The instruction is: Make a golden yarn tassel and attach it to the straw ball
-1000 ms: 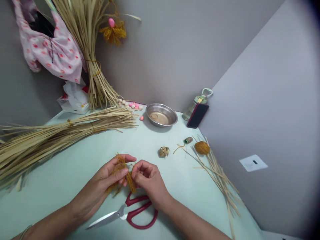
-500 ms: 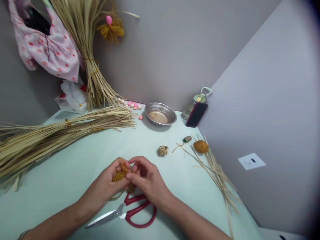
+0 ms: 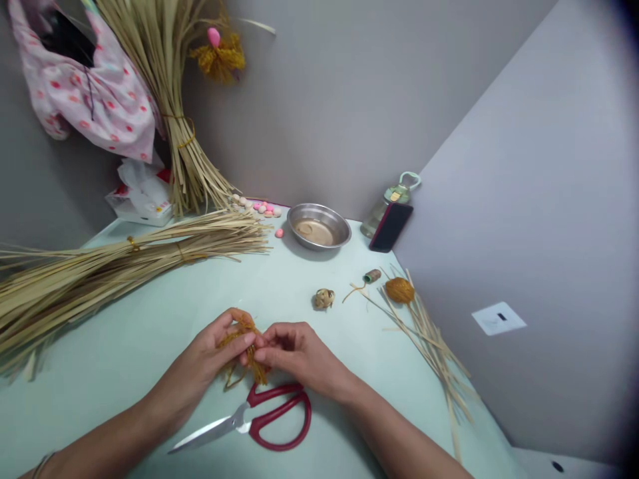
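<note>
Between my two hands is a small bunch of golden-brown yarn (image 3: 258, 374), with loose ends hanging below the fingers. My left hand (image 3: 227, 346) is closed round its upper part, thumb on top. With fingertips pinched together, my right hand (image 3: 289, 349) grips the bunch from the right side; exactly which strands it holds is hidden. Just below the hands lie scissors (image 3: 279, 422) with red handles, blades pointing left. A woven straw ball (image 3: 323, 299) sits on the table beyond my right hand.
Straw bundles (image 3: 124, 266) cover the left side. At the back stand a metal bowl (image 3: 319, 227), a bottle (image 3: 379, 213) and a leaning phone (image 3: 392, 227). To the right are a thread spool (image 3: 372, 276), a yarn ball (image 3: 399, 290) and loose straw strips (image 3: 439, 352).
The bunch has been turned in the fingers, and more of its loose strands now hang down. My right hand has shifted slightly, its fingers closing into a tighter pinch.
</note>
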Motion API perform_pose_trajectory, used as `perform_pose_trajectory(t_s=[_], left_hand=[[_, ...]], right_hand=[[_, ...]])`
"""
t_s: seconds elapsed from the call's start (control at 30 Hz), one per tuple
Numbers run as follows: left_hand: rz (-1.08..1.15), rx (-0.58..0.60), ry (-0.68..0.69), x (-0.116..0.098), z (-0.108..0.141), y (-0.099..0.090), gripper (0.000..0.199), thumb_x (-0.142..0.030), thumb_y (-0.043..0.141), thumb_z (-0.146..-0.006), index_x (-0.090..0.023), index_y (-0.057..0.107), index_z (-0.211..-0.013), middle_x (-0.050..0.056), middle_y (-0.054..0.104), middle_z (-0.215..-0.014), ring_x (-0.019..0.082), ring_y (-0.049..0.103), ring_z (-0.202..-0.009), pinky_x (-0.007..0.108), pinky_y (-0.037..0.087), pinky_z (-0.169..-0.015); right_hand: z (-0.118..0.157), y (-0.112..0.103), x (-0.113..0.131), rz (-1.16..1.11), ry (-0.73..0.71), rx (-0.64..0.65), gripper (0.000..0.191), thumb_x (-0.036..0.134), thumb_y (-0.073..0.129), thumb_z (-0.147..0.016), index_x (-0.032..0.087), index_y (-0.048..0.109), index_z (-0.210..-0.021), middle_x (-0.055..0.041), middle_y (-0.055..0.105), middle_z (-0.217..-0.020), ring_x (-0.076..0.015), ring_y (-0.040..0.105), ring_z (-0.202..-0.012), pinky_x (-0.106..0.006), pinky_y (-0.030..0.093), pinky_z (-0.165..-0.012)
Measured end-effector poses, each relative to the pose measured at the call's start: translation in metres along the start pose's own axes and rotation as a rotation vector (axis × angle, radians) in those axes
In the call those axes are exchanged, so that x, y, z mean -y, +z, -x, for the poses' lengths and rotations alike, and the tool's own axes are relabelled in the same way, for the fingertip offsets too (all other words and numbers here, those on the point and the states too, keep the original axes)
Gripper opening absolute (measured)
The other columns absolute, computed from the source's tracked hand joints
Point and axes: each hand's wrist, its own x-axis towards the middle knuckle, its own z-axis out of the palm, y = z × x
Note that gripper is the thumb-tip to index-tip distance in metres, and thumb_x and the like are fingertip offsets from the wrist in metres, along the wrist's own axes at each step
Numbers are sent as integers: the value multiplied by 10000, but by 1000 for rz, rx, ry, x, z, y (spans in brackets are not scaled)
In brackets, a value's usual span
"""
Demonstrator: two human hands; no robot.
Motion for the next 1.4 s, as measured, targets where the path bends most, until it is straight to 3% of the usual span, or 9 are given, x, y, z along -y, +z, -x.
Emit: perform_pose_trajectory(t_s=[0.27, 0.47, 0.63, 0.8, 0.97, 1.1, 1.2, 1.3, 1.4], left_hand=[[-83, -70, 49, -1, -2, -2, 165, -394, 611, -920, -251, 545, -968, -57, 541, -708, 142, 482, -697, 266, 366, -657], [-176, -44, 87, -4, -3, -5, 146, -359, 624, -917, -242, 549, -963, -40, 586, -781, 142, 530, -716, 286, 388, -693], [-180, 91, 73, 1, -8, -5, 129, -316, 655, -897, -234, 565, -937, -23, 619, -861, 147, 572, -777, 281, 429, -719], [-98, 273, -10, 6, -6, -1, 162, -309, 691, -873, -219, 604, -976, 2, 638, -919, 157, 567, -815, 271, 452, -710], [-59, 110, -55, -2, -2, -1, 174, -327, 710, -865, -222, 652, -991, -23, 613, -857, 121, 545, -740, 235, 435, -704], [53, 29, -38, -9, 1, -1, 179, -298, 715, -862, -244, 649, -1020, -25, 611, -894, 120, 547, -771, 225, 447, -748], [117, 6, -9, -10, 2, -1, 145, -305, 692, -881, -248, 644, -1007, -27, 595, -892, 119, 544, -773, 225, 459, -754], [115, -58, 26, -13, 0, -2, 139, -335, 679, -891, -250, 638, -992, -46, 563, -855, 88, 501, -673, 198, 439, -667], [65, -130, 39, -17, -3, -7, 191, -387, 687, -877, -252, 623, -997, -60, 540, -826, 78, 485, -629, 199, 425, -628]], right_hand=[[-1, -1, -1, 105, -91, -107, 261, 394, 643, -859, 146, 685, -789, 0, 607, -689, -114, 498, -636, -247, 388, -633], [-1, -1, -3, 190, -143, -231, 182, 300, 611, -858, 155, 668, -764, 17, 562, -661, -106, 457, -613, -237, 357, -598], [-1, -2, 1, -49, -26, -164, 174, 269, 640, -821, 136, 659, -711, 16, 567, -619, -76, 436, -548, -216, 326, -560], [-3, -6, 5, -359, 33, -60, 314, 395, 672, -837, 163, 703, -1047, -23, 658, -814, -55, 435, -515, -207, 288, -509], [-1, -4, 4, -108, -132, -267, 270, 421, 689, -856, 163, 643, -922, -45, 670, -918, -130, 582, -777, -247, 431, -692], [3, 6, 1, -88, -188, -130, 268, 419, 670, -884, 190, 564, -976, -28, 662, -928, -150, 611, -894, -291, 454, -842], [2, 12, -2, -156, -129, -40, 303, 434, 697, -854, 186, 543, -935, 4, 639, -781, -125, 610, -708, -266, 474, -707], [0, 12, -2, -125, -89, -115, 324, 440, 722, -820, 160, 562, -843, 23, 598, -677, -80, 525, -528, -216, 405, -552], [-2, 7, 1, -128, -99, -189, 327, 432, 736, -801, 150, 572, -818, 25, 592, -652, -69, 500, -501, -203, 379, -525]])
